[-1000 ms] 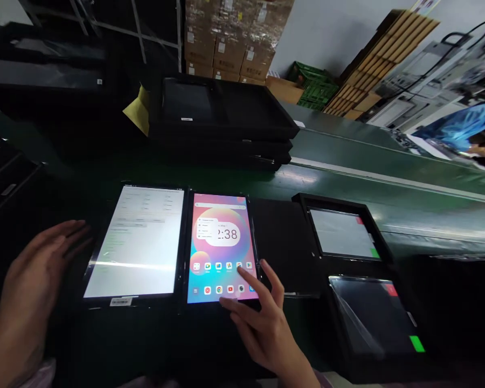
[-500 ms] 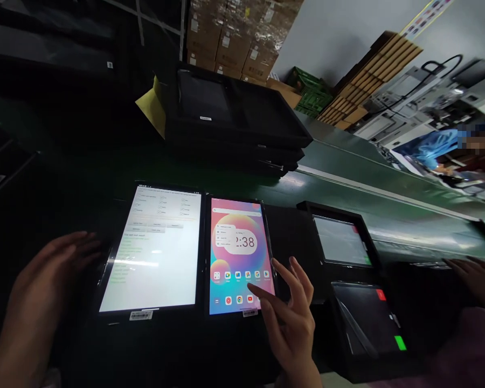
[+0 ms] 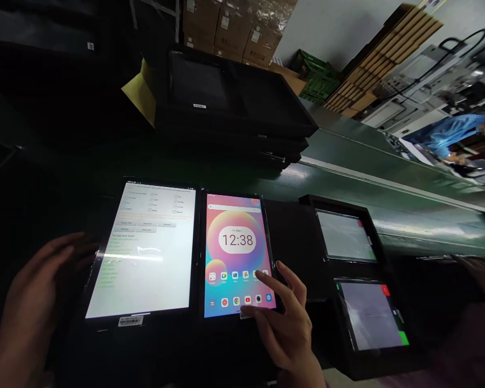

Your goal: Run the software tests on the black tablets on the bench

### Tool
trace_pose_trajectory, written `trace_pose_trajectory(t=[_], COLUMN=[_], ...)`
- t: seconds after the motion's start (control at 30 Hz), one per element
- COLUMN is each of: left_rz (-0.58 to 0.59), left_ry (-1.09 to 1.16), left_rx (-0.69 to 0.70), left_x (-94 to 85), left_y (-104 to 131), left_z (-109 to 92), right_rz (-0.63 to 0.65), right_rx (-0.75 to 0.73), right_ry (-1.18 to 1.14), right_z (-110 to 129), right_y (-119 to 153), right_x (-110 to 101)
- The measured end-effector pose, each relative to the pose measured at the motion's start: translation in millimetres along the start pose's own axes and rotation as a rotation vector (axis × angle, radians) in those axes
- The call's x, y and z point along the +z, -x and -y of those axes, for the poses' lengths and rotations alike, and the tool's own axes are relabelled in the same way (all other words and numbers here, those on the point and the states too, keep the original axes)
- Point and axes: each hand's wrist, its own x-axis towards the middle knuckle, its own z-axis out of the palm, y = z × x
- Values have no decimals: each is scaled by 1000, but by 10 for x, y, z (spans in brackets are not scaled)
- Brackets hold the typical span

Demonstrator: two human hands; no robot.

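Observation:
Two lit tablets lie side by side on a dark surface. The left tablet [image 3: 145, 253] shows a white screen with tick boxes, grey buttons and green text. On the right tablet [image 3: 236, 256] there is a colourful home screen with a clock reading 12:38. My right hand [image 3: 289, 318] is over the lower right corner of the right tablet, fingers apart, holding nothing. To the left of the white-screened tablet is my left hand [image 3: 44, 285], beside its edge, with its fingers spread and nothing in them.
Stacked black trays [image 3: 242, 102] stand behind, beside a yellow paper [image 3: 141, 94]. At right, a black tray [image 3: 378, 231] holds two tablets, with red and green marks. Another person's hand [image 3: 479, 269] is at the right edge. Cartons and a green crate are farther back.
The small menu on the right tablet has gone, leaving the full clock. My right index finger has moved up slightly. The lower tablet in the right tray has lit up.

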Motion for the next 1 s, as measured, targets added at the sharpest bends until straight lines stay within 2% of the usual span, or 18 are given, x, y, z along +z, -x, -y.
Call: trace_pose_trajectory(t=[0.17,0.4,0.57,0.73,1.0], left_rz=[-16,-21,-39,-105,-126], left_ry=[2,-27,-47,-217,-318], left_rx=[-30,-69,-41,24,3], left_x=[29,97,56,7,126], left_y=[22,97,38,-18,166], left_z=[-7,-100,-53,-8,-223], right_rz=[-62,-83,-101,-34,136], right_rx=[112,132,125,115,0], right_ry=[101,0,27,98,161], right_z=[-74,-4,36,58,260], right_y=[-18,-28,-41,-126,-431], right_x=[98,81,48,69,178])
